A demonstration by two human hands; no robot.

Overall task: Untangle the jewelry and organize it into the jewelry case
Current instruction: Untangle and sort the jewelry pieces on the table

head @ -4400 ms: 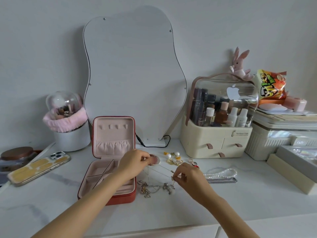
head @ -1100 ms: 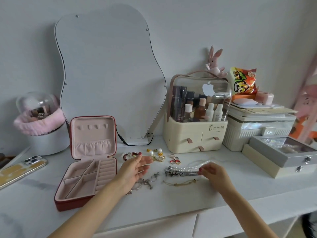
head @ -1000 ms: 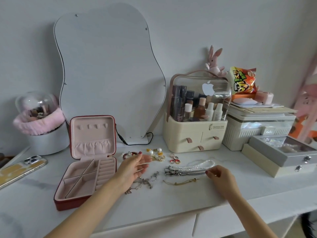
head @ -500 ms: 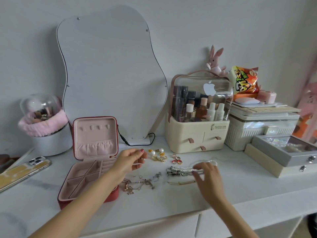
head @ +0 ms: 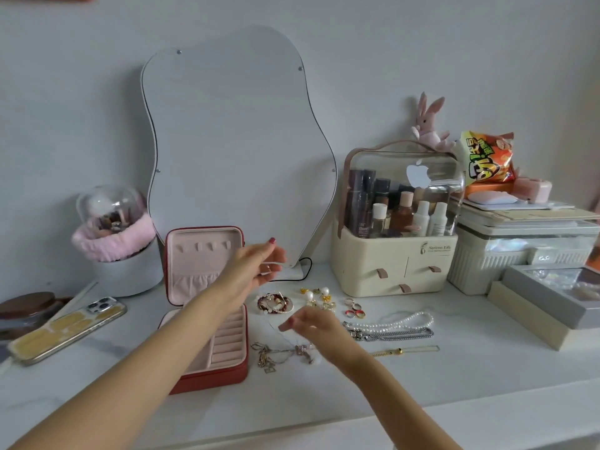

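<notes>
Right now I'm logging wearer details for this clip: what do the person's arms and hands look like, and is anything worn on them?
Both forearms are bare, with no sleeve in view. The left hand and the right hand have dark red polished nails. No watch or bracelet shows on either wrist. Whether the left hand wears a ring is too blurred to tell.

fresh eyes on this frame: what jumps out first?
The open red jewelry case, pink-lined, sits left of centre on the white counter, with loose jewelry scattered to its right. The left hand is raised in front of the wavy mirror; the right hand hovers low over a tangled chain pile.
</notes>
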